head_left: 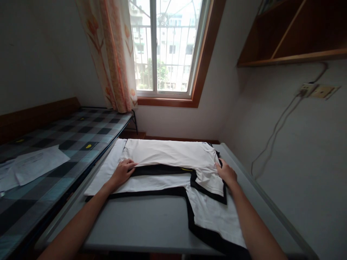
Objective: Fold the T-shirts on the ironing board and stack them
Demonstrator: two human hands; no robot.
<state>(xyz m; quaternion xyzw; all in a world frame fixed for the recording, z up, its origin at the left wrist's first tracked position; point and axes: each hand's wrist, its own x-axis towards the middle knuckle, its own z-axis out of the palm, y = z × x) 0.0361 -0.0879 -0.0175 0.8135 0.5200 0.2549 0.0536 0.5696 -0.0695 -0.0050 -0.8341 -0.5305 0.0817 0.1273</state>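
Observation:
A white T-shirt [170, 153] lies spread on top of a stack of shirts, its hem to the left and its sleeve to the right. My left hand [124, 172] holds the near side of its hem, fingers closed at the edge. At the collar and shoulder, my right hand [227, 171] has its fingers closed on the cloth; some fingertips are hidden. Beneath it, a black shirt [159, 169] shows as a dark border, with another white shirt [157, 183] under that. A further black shirt [154, 192] forms the lowest visible edge.
The shirts rest on a grey table [146, 220]. To the left stands a bed with a checked mattress [62, 133] and white papers [40, 164]. A curtain [114, 54] hangs beside the window. On the right wall are a wooden shelf [295, 57] and a socket [307, 89] with a dangling cable.

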